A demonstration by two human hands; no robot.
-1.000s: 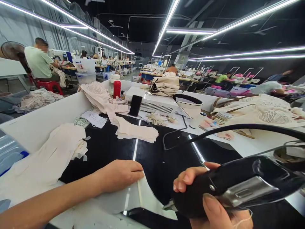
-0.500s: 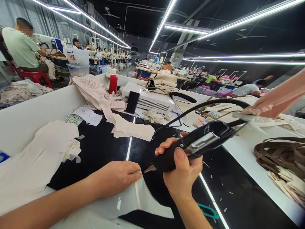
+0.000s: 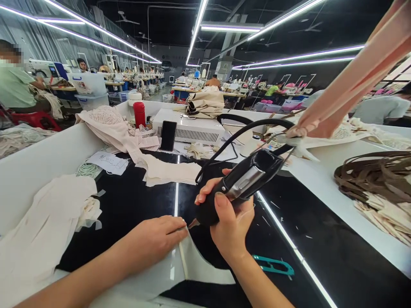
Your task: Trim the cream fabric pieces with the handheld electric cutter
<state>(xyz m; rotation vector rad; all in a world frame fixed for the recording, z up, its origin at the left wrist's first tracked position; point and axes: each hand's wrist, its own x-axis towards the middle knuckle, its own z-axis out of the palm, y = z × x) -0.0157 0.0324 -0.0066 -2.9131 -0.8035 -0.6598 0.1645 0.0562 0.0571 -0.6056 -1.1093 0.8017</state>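
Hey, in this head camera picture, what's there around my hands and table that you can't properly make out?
All in the head view:
Left hand's palm: hidden by its own back.
Black tool's far end: mostly hidden behind its body and the right hand.
White paper's marks: too small to read.
Pink cloth's upper end: cut off, upper right.

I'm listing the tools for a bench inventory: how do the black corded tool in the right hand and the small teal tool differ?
The black tool is thick and rounded; the teal tool is slim, with an open middle.
The black tool bears a silvery plate; the teal tool shows none.
The black tool is gripped aslant in the right hand; the teal tool lies on the black tabletop.
Both are elongated.
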